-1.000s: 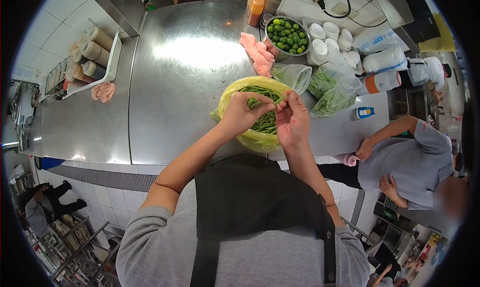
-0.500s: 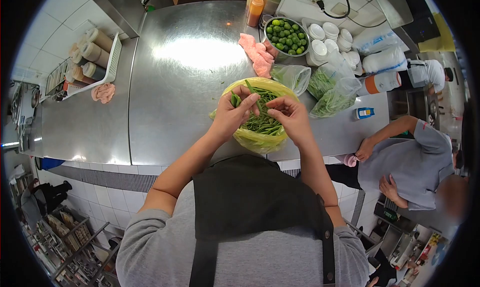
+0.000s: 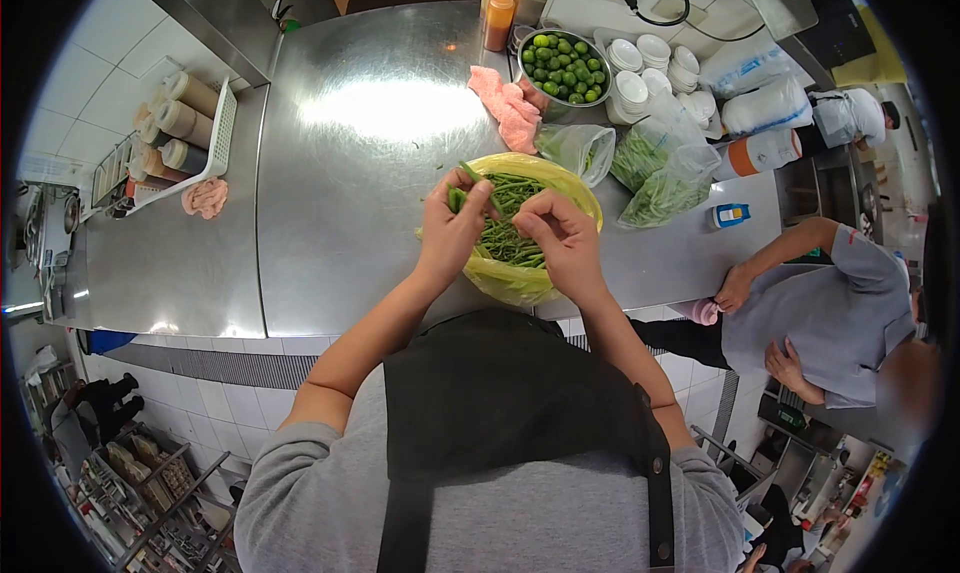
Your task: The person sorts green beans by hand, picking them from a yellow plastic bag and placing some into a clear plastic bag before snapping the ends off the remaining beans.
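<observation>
A yellow plastic bag [image 3: 520, 286], open at the top, stands on the steel counter [image 3: 350, 213] and holds many cut green beans [image 3: 512, 245]. Over its left side, my left hand [image 3: 453, 223] is closed around a few long green beans [image 3: 472, 176]. My right hand [image 3: 562, 241] is over the bag's right side, thumb and fingertips pinched together; whatever may be between them is too small to make out. The two hands are a short way apart.
Behind the bag are a pink cloth [image 3: 507, 110], a bowl of green limes [image 3: 566, 66], bags of greens [image 3: 668, 183] and stacked white cups [image 3: 629, 90]. Sauce bottles fill a white basket [image 3: 217, 138] at left. A person in grey [image 3: 800, 318] stands at right.
My right hand has moved slightly left, toward my left hand, and its fingers have closed together. The beans in my left hand have tilted left. The view has shifted a little.
</observation>
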Demonstrator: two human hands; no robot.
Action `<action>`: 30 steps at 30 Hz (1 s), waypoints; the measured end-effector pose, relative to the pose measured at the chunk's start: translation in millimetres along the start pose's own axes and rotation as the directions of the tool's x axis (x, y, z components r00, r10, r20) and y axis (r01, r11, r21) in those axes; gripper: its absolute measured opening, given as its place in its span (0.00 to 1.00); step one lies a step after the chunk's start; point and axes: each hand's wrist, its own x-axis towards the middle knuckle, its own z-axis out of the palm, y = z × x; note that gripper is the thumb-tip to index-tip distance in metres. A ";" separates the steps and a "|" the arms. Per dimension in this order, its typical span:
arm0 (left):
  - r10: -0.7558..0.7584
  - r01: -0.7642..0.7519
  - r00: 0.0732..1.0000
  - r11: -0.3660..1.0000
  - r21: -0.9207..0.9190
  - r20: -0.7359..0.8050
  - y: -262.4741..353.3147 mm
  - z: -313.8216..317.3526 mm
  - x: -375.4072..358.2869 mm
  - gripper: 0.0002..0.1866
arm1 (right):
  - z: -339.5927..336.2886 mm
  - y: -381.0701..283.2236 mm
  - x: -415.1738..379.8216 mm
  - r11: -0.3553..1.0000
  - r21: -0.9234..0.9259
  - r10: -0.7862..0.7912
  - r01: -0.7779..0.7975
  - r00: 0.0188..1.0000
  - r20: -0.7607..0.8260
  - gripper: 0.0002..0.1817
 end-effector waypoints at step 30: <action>-0.396 0.428 0.892 0.895 -0.127 0.216 4.0 1.5 -17.8 0.12 | -36.3 3.8 -2.3 0.933 -0.095 0.347 -0.348 0.938 -0.027 0.08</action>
